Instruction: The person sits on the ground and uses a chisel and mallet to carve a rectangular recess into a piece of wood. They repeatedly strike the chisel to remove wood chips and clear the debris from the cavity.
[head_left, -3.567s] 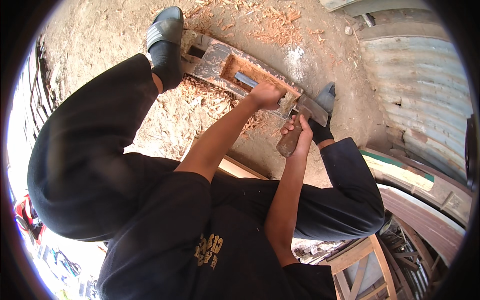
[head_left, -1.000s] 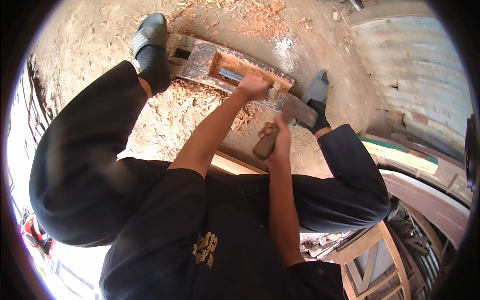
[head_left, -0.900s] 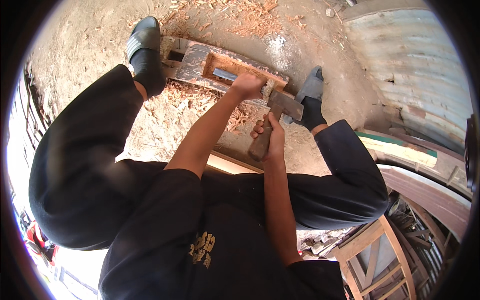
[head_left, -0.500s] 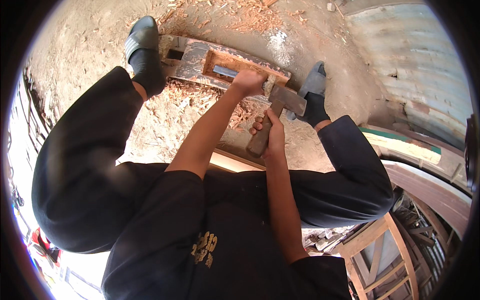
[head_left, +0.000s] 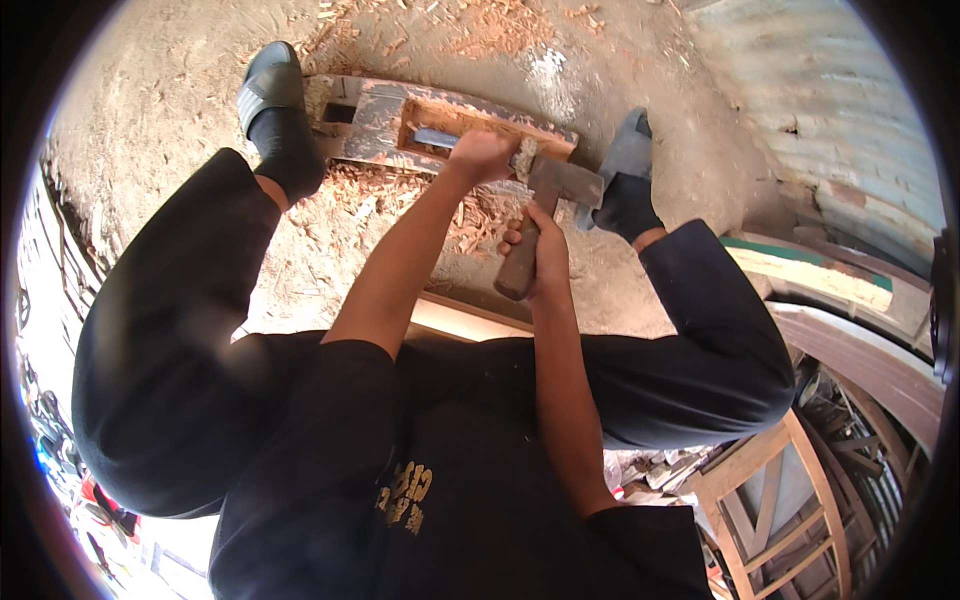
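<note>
Between both feet, left hand (head_left: 482, 155) is clamped on a chisel (head_left: 437, 139) set in the timber block (head_left: 440, 125) mortise. Right hand (head_left: 535, 250) grips the hammer (head_left: 545, 215) handle, head by the chisel butt. Step: chopping; next strike needs square aim.

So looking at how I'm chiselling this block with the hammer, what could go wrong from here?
1. The left hand grips the chisel right by its struck end, where the hammer head sits; a glancing blow could hit the fingers.
2. The wooden block is steadied only by the feet; the right foot lies close to the hammer head, so a miss might land there.
3. Wood chips could fly up.
</note>
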